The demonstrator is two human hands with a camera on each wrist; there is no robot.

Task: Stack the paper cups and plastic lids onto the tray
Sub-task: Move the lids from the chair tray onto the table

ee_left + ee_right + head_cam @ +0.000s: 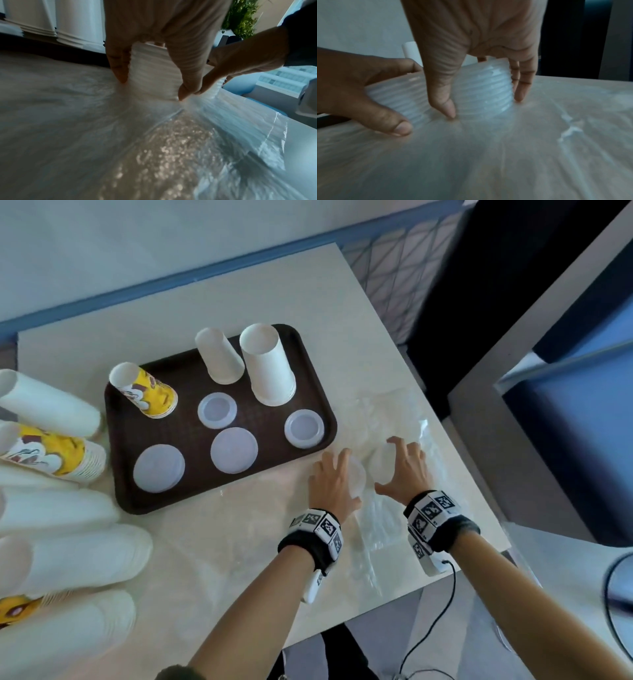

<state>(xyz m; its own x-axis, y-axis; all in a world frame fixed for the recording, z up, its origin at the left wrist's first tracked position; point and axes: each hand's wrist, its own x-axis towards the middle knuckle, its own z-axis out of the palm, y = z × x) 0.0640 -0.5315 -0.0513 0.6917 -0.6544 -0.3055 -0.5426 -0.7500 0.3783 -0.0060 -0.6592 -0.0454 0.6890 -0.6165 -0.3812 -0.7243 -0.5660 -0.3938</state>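
No legible writing on any item; both wrist bands (317, 525) carry black-and-white square marker codes only. Nearest, a clear plastic bag (383, 529) lies flat on the pale table (239, 542), running under both hands. Left hand (334, 484) has fingers and thumb curled round one stack of translucent plastic lids (393, 97) lying on its side on the bag; right hand (404, 470) clamps a second lid stack (481, 92) just beside it, thumb on the near side, fingers on the far side, tips touching the bag. The bag film veils the stacks in the head view. Left of the hands, the brown tray (137, 494) holds four separate lids (234, 450), an inverted yellow cartoon-printed cup (147, 392) and two inverted white cup stacks (270, 368). Along the table's left edge, outside the tray, long sleeves of white cups (68, 556) and printed cups (51, 453) lie on their sides. Beyond the table, a blue-trimmed wall (171, 234)
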